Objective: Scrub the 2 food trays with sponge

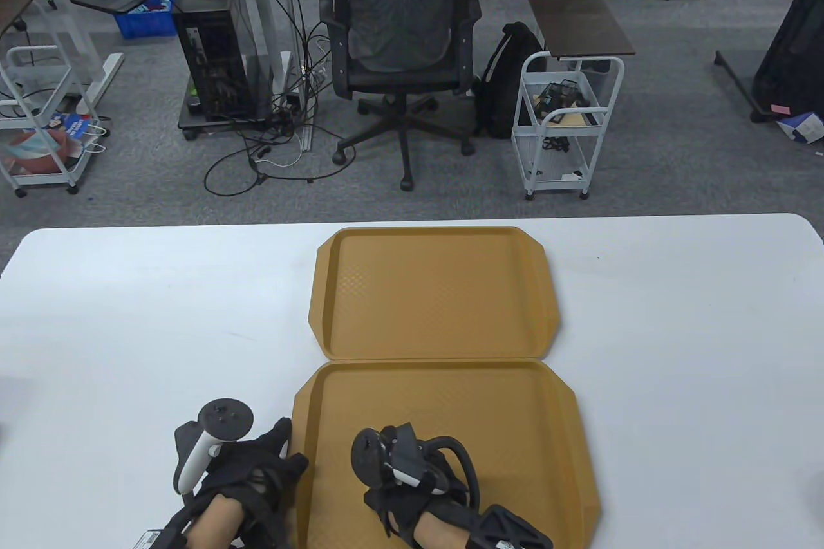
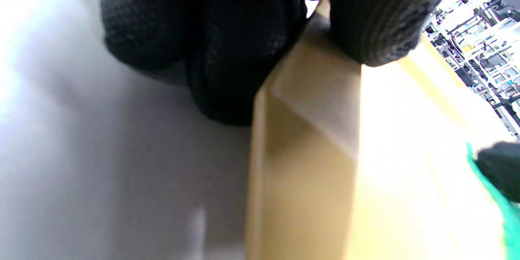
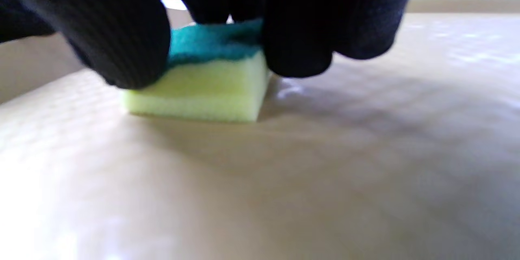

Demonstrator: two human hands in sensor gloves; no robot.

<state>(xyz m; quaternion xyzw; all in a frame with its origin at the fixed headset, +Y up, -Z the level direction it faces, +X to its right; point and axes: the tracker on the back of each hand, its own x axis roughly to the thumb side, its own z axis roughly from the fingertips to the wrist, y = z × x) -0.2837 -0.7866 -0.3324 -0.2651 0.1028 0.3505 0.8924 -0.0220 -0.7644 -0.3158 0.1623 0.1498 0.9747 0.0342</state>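
two tan food trays are laid end to end on the white tabletop point(image 1: 129, 317), their short edges touching. the far tray point(image 1: 432, 291) is seen bare in the table view. the near tray point(image 1: 450, 446) has both gloved hands at it.

the right hand point(image 1: 402, 472) is placed over the left part of the near tray's floor. in the right wrist view the sponge point(image 3: 203, 81), yellow foam with a green scouring layer on top, is seen flat on the tray floor, yellow side down. it is pinched from above by the right hand's grip: the thumb is pressed on one side, the other fingers point(image 3: 300, 40) are curled down over the green top and the opposite side. in the table view the sponge is hidden under that hand.

the left hand point(image 1: 244, 478) is set at the near tray's left rim. in the left wrist view its fingers point(image 2: 227, 69) are seen on the tabletop just outside the tray wall, while the thumb is laid over the rim on the inner side, so the rim is held between them. a strip of green from the sponge is caught at the right edge of that view.

beyond the tabletop a black office chair point(image 1: 402, 40) and a white wheeled cart point(image 1: 566, 124) are seen on grey carpet.
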